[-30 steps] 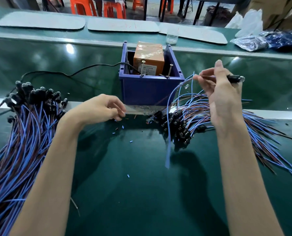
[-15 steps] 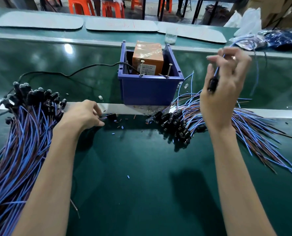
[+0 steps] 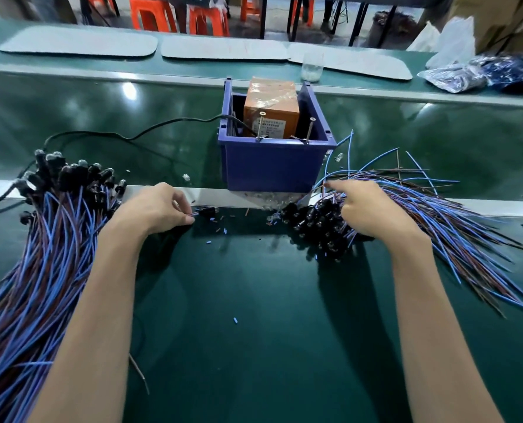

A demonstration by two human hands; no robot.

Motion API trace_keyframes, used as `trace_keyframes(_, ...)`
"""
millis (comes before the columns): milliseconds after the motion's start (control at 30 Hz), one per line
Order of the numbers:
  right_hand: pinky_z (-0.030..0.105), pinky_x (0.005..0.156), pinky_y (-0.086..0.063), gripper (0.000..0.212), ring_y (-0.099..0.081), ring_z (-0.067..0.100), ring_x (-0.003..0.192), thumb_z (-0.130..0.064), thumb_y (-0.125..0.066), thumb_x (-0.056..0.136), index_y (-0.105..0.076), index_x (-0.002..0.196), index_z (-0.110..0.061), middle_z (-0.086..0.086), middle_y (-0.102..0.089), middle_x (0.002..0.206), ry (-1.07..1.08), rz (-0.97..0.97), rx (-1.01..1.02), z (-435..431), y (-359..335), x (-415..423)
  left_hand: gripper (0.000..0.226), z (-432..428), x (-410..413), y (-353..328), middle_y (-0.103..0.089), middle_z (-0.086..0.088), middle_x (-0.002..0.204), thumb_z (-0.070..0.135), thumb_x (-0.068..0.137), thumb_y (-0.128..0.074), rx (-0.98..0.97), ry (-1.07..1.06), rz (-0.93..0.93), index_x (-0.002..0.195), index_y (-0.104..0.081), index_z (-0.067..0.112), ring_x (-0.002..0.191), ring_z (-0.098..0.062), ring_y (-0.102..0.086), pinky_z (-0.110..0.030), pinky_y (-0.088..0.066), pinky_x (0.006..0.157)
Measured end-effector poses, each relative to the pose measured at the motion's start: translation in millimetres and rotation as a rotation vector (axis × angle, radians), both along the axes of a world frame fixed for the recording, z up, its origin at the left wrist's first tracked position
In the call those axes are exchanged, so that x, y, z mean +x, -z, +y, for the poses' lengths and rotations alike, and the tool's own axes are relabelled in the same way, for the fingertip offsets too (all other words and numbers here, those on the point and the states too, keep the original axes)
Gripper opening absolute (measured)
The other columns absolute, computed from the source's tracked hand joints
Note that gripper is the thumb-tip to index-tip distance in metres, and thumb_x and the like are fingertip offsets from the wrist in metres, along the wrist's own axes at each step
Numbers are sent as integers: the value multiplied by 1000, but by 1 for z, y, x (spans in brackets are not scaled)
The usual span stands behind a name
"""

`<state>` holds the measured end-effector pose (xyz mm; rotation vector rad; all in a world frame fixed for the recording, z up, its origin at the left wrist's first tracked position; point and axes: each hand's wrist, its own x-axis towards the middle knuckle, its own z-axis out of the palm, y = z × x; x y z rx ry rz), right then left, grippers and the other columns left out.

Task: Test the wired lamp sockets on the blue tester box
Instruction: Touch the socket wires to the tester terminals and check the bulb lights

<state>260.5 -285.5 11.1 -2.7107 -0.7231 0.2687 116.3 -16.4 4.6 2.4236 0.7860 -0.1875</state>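
Observation:
The blue tester box (image 3: pixel 272 169) stands at the far side of the green mat, with an orange block (image 3: pixel 271 114) and two upright metal pins (image 3: pixel 310 129) inside. My left hand (image 3: pixel 159 209) pinches the short wires of one black lamp socket (image 3: pixel 207 211) lying on the mat left of the box. My right hand (image 3: pixel 368 210) rests on the right pile of wired sockets (image 3: pixel 315 230), index finger stretched out; its other fingers are hidden among the wires. A second, larger bundle of wired sockets (image 3: pixel 68 178) lies at the left.
A black power cable (image 3: pixel 132 136) runs from the box off to the left. Small blue wire offcuts (image 3: pixel 235 320) dot the green mat (image 3: pixel 254 346). A metal rail (image 3: pixel 498 209) crosses the bench. A clear cup (image 3: pixel 312 67) and plastic bags (image 3: pixel 455 76) sit at the back.
My right hand came down from the air, where it held up a socket by its wire, onto the right pile. My left hand shifted slightly right with a socket at its fingertips.

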Motion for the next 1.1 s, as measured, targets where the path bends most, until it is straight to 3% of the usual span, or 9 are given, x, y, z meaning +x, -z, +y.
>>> trace_keyframes(200, 29, 108, -30, 62, -38, 26, 135, 10, -34, 84, -48, 140, -14, 10, -44, 147, -71, 57, -64, -1, 1, 1, 10, -10, 3, -14, -66, 1, 85, 23, 81, -75, 114, -30, -117, 77, -66, 27, 91, -24, -61, -32, -48, 84)
trace_keyframes(333, 19, 99, -36, 35, -56, 22, 117, 0, -46, 95, -61, 126, -6, 10, -61, 126, -105, -120, 415, 6, -15, -8, 10, -27, 5, -30, -70, 4, 78, 21, 79, -76, 55, 31, -370, 75, -69, 27, 78, -16, -61, -24, -42, 71)
trace_keyframes(433, 26, 92, -49, 24, -64, 12, 102, -26, -51, 99, -66, 116, -18, 0, -68, 111, -259, 232, 539, 20, -25, -29, 6, -52, 9, -40, -69, 7, 68, 20, 76, -79, -83, 98, -574, 76, -74, 24, 61, -2, -58, -12, -42, 61)
trace_keyframes(567, 34, 93, -52, 30, -66, 12, 96, -24, -40, 102, -62, 113, -8, 6, -68, 102, -273, 625, 853, 45, -20, -51, 11, -88, 17, -41, -72, 8, 73, 11, 77, -76, -201, 154, -801, 79, -74, 22, 64, 0, -65, -13, -50, 65)
trace_keyframes(733, 31, 83, -57, 24, -69, 16, 84, -13, -44, 101, -68, 96, -11, 2, -72, 83, -95, 546, 1240, 49, -23, -51, 21, -111, 21, -39, -69, -1, 91, 8, 77, -78, -242, 80, -978, 91, -68, 19, 80, -4, -67, -18, -53, 78)
trace_keyframes(833, 39, 89, -56, 24, -70, 24, 94, -12, -47, 101, -70, 100, -11, 4, -73, 92, -76, 416, 1238, 48, -25, -50, 4, -118, 18, -45, -66, 2, 77, 16, 84, -70, -245, 82, -1071, 82, -66, 17, 65, -4, -59, -15, -46, 63)
trace_keyframes(967, 31, 78, -58, 21, -70, 15, 83, -13, -49, 100, -70, 98, -10, -2, -73, 86, -76, 385, 1241, 45, -29, -50, 45, -118, 17, -48, -68, 2, 58, 45, 91, -52, -549, 162, -664, 72, -72, 10, 47, -9, -54, -16, -41, 50)
trace_keyframes(1033, 30, 84, -56, 19, -69, 17, 92, -8, -50, 99, -68, 97, -7, 5, -72, 91, -73, 406, 1330, 44, -30, -49, 60, -121, 23, -46, -75, -6, 77, 55, 96, -36, -705, 62, -395, 93, -71, 5, 60, -12, -64, -17, -47, 57)
trace_keyframes(1100, 31, 90, -53, 19, -68, 20, 98, -5, -47, 99, -66, 94, -5, 10, -71, 95, -76, 427, 1404, 42, -33, -47, 64, -125, 30, -44, -72, -12, 103, 58, 97, -28, -925, -155, -412, 116, -58, 5, 83, -16, -67, -21, -52, 70)
